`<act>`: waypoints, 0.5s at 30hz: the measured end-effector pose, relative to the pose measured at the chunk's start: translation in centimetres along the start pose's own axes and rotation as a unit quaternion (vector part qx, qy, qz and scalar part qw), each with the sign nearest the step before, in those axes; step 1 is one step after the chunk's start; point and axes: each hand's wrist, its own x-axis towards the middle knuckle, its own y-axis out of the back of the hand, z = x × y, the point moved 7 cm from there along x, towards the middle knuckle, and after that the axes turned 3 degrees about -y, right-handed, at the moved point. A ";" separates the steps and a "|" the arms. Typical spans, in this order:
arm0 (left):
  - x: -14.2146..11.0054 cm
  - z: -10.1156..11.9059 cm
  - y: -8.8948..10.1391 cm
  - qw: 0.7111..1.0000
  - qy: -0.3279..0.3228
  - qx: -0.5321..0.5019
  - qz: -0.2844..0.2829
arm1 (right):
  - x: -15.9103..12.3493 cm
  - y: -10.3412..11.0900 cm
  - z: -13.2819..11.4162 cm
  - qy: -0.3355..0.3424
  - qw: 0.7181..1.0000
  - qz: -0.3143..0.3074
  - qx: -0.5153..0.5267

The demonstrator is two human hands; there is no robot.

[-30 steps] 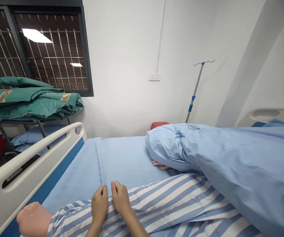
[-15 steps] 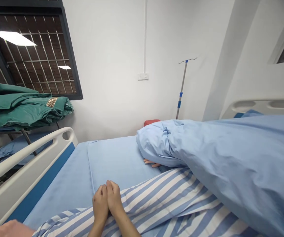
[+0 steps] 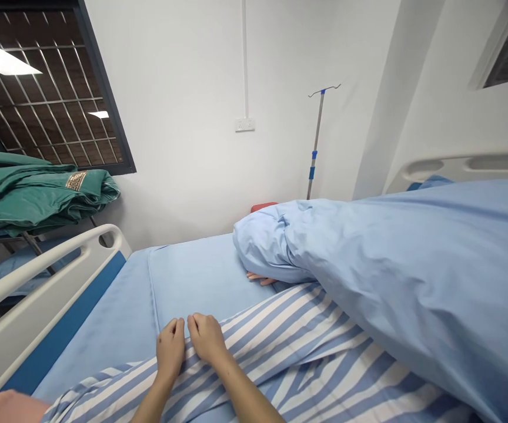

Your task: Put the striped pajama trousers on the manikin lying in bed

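Note:
My left hand (image 3: 170, 348) and my right hand (image 3: 207, 338) are side by side, a narrow gap between them. Both are closed with fingers curled under. They rest on or just above the blue-and-white striped trouser leg (image 3: 254, 346) of a figure lying on the bed. What is inside the curled fingers, if anything, is hidden. At the lower left, a bare foot (image 3: 11, 406) shows partly at the end of the trouser leg. Folded back over the upper body lies a light blue quilt (image 3: 381, 258), with fingertips of the lying figure's hand (image 3: 260, 278) peeking out below its edge.
A blue sheet (image 3: 192, 264) covers the bed. The white-and-blue bed end board (image 3: 60, 294) rises at left, another board (image 3: 470, 161) at far right. Green bundled covers (image 3: 37, 197) lie beyond the left one. An IV pole (image 3: 316, 141) stands by the wall.
My hands were pressed together and are now slightly apart, with the fingers more curled. The camera view has shifted a little, so the room appears moved left and up.

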 end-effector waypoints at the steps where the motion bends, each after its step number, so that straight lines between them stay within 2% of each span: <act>1: 0.2 0.7 -0.3 1.000 0.000 -0.020 0.001 | 0.1 0.0 0.1 -0.008 1.000 0.000 0.020; 5: 0.5 3.3 -2.4 0.994 0.003 -0.110 0.016 | 1.0 0.9 1.1 -0.060 0.981 0.017 0.181; 9: -0.5 3.8 -4.3 0.998 0.000 -0.054 0.022 | 1.6 1.7 2.5 -0.120 0.946 0.039 0.299; 12: -1.0 3.6 -4.6 1.000 -0.018 -0.012 0.018 | 1.6 1.8 2.6 -0.123 0.948 0.043 0.290; 15: -1.1 3.4 -4.5 1.000 -0.016 -0.008 0.008 | 1.7 2.3 2.2 -0.130 0.968 0.029 0.214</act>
